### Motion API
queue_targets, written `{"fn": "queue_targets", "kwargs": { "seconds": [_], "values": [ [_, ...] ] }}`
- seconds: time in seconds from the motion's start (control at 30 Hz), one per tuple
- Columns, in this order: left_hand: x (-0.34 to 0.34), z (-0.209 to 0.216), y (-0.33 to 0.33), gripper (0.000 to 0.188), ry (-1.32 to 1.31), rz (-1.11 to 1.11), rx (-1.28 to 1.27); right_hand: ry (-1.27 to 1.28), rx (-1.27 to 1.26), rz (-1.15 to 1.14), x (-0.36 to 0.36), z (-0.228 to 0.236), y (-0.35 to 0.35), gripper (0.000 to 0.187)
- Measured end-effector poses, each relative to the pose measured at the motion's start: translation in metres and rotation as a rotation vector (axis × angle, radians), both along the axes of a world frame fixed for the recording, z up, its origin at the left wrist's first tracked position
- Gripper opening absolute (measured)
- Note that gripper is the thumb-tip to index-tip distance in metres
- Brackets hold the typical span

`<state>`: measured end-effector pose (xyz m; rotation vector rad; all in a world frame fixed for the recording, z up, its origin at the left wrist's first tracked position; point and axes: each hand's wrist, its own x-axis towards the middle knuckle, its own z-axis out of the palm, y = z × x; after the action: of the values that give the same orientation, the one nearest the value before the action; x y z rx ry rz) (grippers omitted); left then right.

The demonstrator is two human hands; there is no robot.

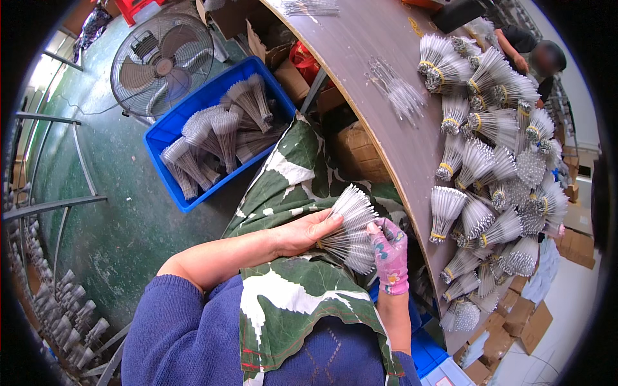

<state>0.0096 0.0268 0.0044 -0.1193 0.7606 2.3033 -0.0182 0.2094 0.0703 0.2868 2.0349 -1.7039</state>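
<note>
My left hand (308, 231) is bare and grips a fanned bundle of thin clear tubes (351, 228) over my lap, fingers wrapped on its narrow end. My right hand (389, 252), in a pink patterned glove, pinches the same bundle from the right side. A green and white leaf-print cloth (290, 174) covers my lap under the bundle. On the brown table (373, 77) to the right lie several similar bundles tied with yellow bands (489, 148).
A blue crate (168, 132) with more tube bundles stands on the green floor at left, beside a floor fan (161, 64). Cardboard boxes (283, 58) sit under the table. Another person (534, 55) works at the far end. Metal racks (51, 206) line the left.
</note>
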Motion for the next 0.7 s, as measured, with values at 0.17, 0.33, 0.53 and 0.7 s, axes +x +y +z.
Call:
{"fn": "queue_targets", "kwargs": {
  "seconds": [0.17, 0.33, 0.53, 0.7],
  "values": [
    [0.0, 0.003, -0.001, 0.055, -0.151, -0.038, 0.166, 0.027, -0.013, 0.014, 0.0, -0.003, 0.009, 0.012],
    [0.0, -0.003, 0.002, 0.055, -0.052, -0.095, 0.111, 0.053, 0.05, 0.006, -0.016, 0.003, -0.001, 0.017],
    [0.004, -0.012, 0.002, 0.051, -0.091, -0.033, 0.079, 0.059, 0.004, 0.05, -0.013, -0.002, -0.007, 0.02],
    [0.001, -0.003, -0.002, 0.051, -0.105, -0.032, 0.115, 0.032, 0.021, 0.042, -0.01, 0.004, -0.009, 0.025]
  ]
}}
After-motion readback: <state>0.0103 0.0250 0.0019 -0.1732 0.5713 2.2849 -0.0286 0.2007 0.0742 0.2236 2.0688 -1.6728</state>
